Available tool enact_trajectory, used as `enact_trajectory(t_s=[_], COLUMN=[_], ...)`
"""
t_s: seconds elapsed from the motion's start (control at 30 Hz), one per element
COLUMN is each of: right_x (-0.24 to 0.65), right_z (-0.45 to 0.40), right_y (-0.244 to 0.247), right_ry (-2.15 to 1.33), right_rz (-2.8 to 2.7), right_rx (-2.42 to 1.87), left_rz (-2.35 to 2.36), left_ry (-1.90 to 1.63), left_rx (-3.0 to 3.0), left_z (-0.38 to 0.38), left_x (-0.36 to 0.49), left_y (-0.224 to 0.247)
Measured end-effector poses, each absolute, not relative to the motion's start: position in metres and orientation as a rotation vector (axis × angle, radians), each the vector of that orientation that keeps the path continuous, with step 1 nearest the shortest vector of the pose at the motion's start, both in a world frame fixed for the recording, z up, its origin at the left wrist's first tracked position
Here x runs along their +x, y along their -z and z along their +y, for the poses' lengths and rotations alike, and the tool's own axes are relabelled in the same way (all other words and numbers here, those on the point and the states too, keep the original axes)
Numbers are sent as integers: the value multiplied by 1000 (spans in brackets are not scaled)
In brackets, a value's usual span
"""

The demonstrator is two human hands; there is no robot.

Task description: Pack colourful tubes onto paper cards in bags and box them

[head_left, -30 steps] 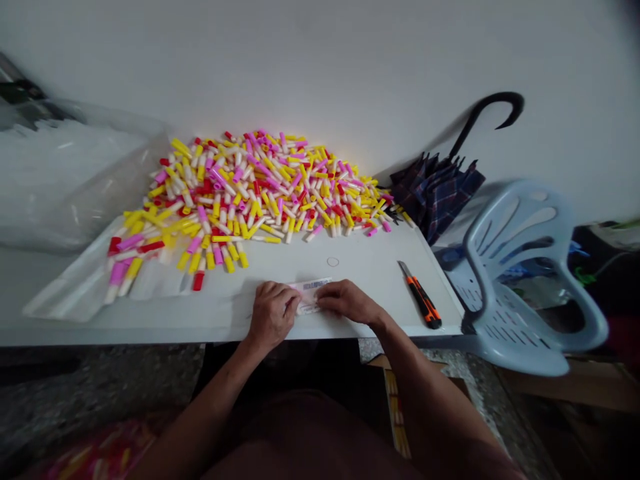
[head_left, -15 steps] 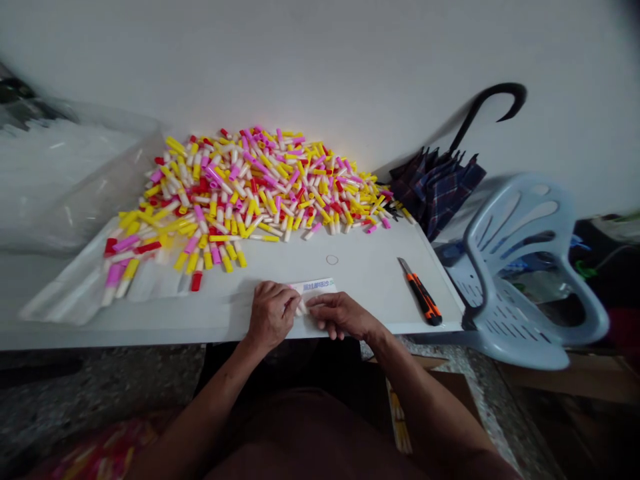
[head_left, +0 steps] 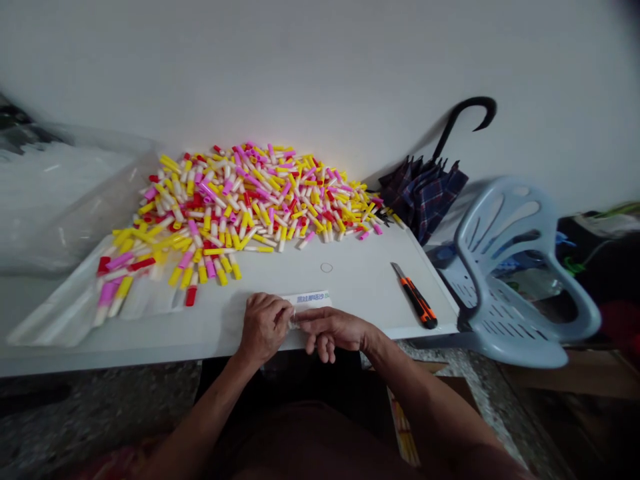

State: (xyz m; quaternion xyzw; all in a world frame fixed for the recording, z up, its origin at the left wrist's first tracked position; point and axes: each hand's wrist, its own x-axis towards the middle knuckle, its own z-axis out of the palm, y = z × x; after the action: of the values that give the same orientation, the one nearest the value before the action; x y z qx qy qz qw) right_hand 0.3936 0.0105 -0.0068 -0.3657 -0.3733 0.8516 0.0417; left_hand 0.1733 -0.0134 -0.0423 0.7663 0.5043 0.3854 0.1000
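At the front edge of the white table (head_left: 365,310) lies a small white packet (head_left: 313,297) with blue printed characters. My left hand (head_left: 264,325) is closed on the packet's left end, thumb against the fingers. Over its right part reaches my right hand (head_left: 337,330), index finger stretched toward the left fingertips, the other fingers loosely bent and apart. What lies between the fingertips is too small to make out. A large pile of short tubes (head_left: 250,193), white with yellow, pink or red ends, covers the back of the table.
An orange and black cutter (head_left: 416,297) lies on the right, blade out. Clear plastic bags (head_left: 55,307) with some tubes are at the left. A dark folded umbrella (head_left: 425,193) leans on the wall, beside a light blue chair (head_left: 505,267).
The view has shifted slightly, so the table sits lower. My right hand's fingers have spread and its index finger has straightened toward my left hand, which keeps its grip.
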Motion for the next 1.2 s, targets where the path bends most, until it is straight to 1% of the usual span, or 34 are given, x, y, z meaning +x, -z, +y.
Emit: enact_trajectory(t_s=[0.1, 0.13, 0.17, 0.23, 0.27, 0.3, 0.37, 0.43, 0.57, 0.77, 0.9, 1.07, 1.2], right_x=[397, 397, 398, 396, 394, 391, 381, 368, 345, 357, 392, 442, 465], right_z=[12, 17, 24, 50, 67, 85, 120, 150, 179, 171, 140, 79, 41], right_y=[4, 1, -2, -9, -13, -16, -20, -20, -10, -3, -13, -28, -37], right_ry=[-2592, -2541, -2407, -1902, -1570, -1317, -990, -837, -775, -747, -889, -1171, -1302], right_rz=[-1230, -1338, -1471, -1683, -1707, -1692, -1672, -1672, -1687, -1704, -1735, -1738, -1905], right_rx=[-1156, -1207, -1301, -1555, -1678, -1763, -1879, -1952, -2034, -2085, -1956, -1733, -1675], left_rz=[1483, 1481, 1481, 1486, 1490, 1493, 1497, 1493, 1484, 1484, 1491, 1483, 1478], left_ry=[-1121, -1113, -1113, -1120, -1121, -1121, -1129, -1142, -1143, -1143, -1163, -1178, -1186], left_rx=[2251, 2255, 2259, 2266, 2270, 2274, 2274, 2263, 2237, 2226, 2191, 2196, 2206], left_z=[-13, -12, -12, -12, -12, -13, -13, -14, -15, -14, -14, -14, -14], left_x=[174, 174, 175, 175, 176, 176, 176, 176, 176, 176, 175, 174, 174], left_y=[45, 46, 46, 46, 46, 46, 47, 48, 49, 47, 48, 48, 48])
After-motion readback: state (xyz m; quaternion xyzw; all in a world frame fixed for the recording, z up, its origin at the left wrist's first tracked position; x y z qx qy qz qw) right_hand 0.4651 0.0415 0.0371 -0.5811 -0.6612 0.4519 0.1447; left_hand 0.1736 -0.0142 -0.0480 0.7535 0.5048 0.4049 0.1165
